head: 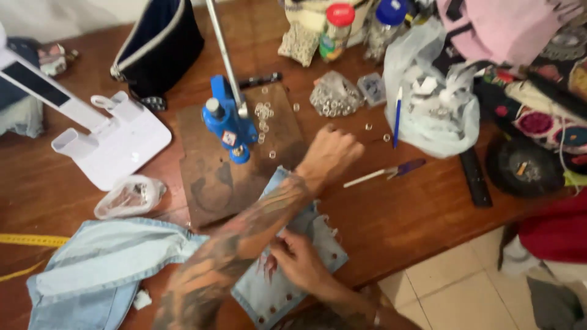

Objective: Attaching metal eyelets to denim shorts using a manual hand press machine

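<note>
I see left hand (330,153) reaching over desk (391,226) twd loose eyelets (264,113), fingers curled, grip unclear. Right hand (299,260) pinching denim piece (275,287). Clear bag (335,95) w/ metal rings inside.

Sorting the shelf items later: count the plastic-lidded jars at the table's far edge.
2. The red-lidded jar stands at the far edge; the blue-lidded jar stands just right of it. Others may be hidden behind the fabric pile.

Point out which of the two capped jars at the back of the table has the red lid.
The left jar, red-capped with a greenish label; the jar to its right has a blue lid.
</note>
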